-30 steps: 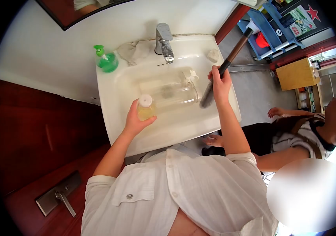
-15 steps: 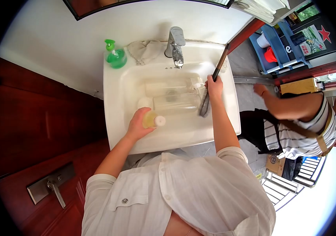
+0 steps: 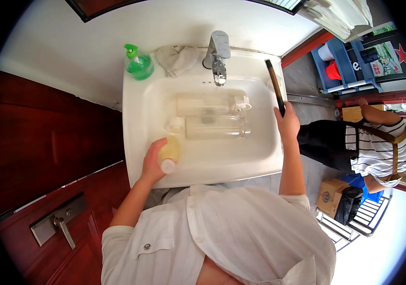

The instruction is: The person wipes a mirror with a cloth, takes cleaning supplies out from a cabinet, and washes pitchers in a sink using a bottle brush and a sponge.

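My left hand [image 3: 154, 161] is wrapped round a small bottle of yellowish liquid [image 3: 169, 149], its white cap tipped toward me over the near left part of the sink. At the right rim, my right hand [image 3: 287, 121] grips a brush by its dark brown handle [image 3: 274, 83]; the bristles are hidden. Two clear containers lie on their sides in the white sink [image 3: 222, 164]: one with a white spout lid [image 3: 207, 104], and nearer me an open-ended one [image 3: 217, 127]. A white lid [image 3: 176, 125] rests at the left end of the nearer container.
Behind the basin stand a chrome faucet [image 3: 218, 54], a crumpled cloth [image 3: 179, 59] and a green soap dispenser [image 3: 139, 66]. A dark red door [image 3: 60, 156] is at left. At right, another person [image 3: 373, 147] stands near a cardboard box [image 3: 331, 195] and blue shelves [image 3: 340, 61].
The bottle has moved down and left, its cap now pointing toward me. My right hand has moved right with the brush, away from the containers. The other person has turned and shifted.
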`<state>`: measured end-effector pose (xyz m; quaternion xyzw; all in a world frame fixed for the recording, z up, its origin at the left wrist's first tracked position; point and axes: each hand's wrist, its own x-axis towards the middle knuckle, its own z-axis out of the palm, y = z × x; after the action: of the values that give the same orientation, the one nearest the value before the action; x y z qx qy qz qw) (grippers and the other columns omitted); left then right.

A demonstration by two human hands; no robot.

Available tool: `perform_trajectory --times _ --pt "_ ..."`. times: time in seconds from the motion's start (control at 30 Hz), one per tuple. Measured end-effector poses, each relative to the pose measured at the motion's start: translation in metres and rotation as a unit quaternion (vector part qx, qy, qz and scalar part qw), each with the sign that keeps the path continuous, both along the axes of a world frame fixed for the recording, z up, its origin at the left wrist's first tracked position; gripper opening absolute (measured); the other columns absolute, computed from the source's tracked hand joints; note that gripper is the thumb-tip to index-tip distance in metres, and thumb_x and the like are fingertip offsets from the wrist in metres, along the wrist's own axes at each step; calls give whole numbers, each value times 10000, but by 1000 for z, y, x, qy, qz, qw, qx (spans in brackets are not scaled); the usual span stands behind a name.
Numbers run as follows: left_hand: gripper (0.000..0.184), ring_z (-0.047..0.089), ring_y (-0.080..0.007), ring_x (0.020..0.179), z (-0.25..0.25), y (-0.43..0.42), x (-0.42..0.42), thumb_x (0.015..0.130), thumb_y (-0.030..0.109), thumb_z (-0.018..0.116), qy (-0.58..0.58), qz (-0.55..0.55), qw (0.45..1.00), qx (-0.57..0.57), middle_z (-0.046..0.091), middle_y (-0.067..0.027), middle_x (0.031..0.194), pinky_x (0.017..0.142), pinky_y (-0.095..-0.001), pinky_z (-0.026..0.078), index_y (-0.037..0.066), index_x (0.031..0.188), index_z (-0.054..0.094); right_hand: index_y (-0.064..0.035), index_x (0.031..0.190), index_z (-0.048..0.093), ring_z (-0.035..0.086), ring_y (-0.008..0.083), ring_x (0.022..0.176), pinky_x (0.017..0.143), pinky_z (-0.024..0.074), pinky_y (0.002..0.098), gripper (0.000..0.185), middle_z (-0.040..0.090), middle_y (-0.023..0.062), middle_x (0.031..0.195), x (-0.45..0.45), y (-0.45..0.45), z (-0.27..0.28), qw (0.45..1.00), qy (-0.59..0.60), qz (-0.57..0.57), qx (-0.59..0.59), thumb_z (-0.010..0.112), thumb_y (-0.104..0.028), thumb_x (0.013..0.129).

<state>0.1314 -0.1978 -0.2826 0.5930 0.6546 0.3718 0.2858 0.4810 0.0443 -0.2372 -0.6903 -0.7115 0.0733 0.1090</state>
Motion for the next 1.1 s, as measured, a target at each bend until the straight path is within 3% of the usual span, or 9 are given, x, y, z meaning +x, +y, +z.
perform_trajectory --times 0.17,0.23,0.5,0.63,0.7,0.73,0.83,0.9,1.1 --pt "627 514 -278 1055 2 -6 -2 613 86 762 -71 67 994 41 520 -130 1128 909 -350 417 54 1166 468 -79 1120 481 581 372 891 751 454 467 406 602 182 998 50 -39 -49 992 19 -121 20 560 -335 817" --pt "636 509 -260 1061 3 -6 -2 606 67 765 -79 69 994 20 517 -121 1135 915 -346 410 51 1168 469 -75 1136 484 565 369 937 783 444 478 473 594 197 995 42 -44 -41 976 29 -174 -124 542 -402 800" --pt "633 498 -236 1077 -1 -5 -3 611 59 761 -100 74 992 -16 507 -107 1149 926 -330 396 53 1171 466 -57 1212 444 537 374 991 797 456 464 702 512 176 1116 39 -47 -40 986 -44 -142 -71 577 -562 743" --pt "634 501 -234 1072 4 -9 -1 615 60 762 -91 93 991 -1 508 -108 1147 921 -330 402 51 1172 460 -45 1184 457 542 365 966 783 460 450 674 527 167 1077 29 -48 -22 985 -82 -146 -42 592 -542 749" --pt "635 503 -232 1069 3 -11 0 618 58 763 -101 96 990 19 507 -108 1146 918 -330 405 45 1173 454 -57 1105 521 565 330 888 749 466 422 511 566 139 996 16 -43 -16 988 -80 -60 118 627 -427 770" --pt "635 503 -232 1069 3 -12 0 618 58 763 -99 102 990 15 507 -108 1146 918 -330 405 45 1173 454 -60 991 583 575 287 823 720 469 386 304 591 106 898 -8 -41 -8 986 23 13 163 644 -270 779" --pt "640 503 -230 1070 5 -19 3 617 58 765 -101 106 989 28 507 -110 1148 919 -328 405 40 1175 451 -68 890 607 576 270 807 683 469 360 133 599 99 838 -104 -54 -16 946 192 259 21 598 -113 764" --pt "644 501 -233 1073 0 -19 3 618 59 765 -112 115 987 11 504 -111 1154 921 -332 404 37 1178 447 -76 871 604 569 264 785 675 464 377 166 595 75 841 -172 -70 -48 878 161 447 52 617 -178 741" --pt "652 501 -262 1066 -2 -24 5 619 72 766 -89 117 989 27 503 -117 1155 919 -347 407 46 1185 444 -86 933 587 505 240 937 770 387 361 238 607 51 860 -251 -93 -112 870 -131 471 69 615 -247 760"
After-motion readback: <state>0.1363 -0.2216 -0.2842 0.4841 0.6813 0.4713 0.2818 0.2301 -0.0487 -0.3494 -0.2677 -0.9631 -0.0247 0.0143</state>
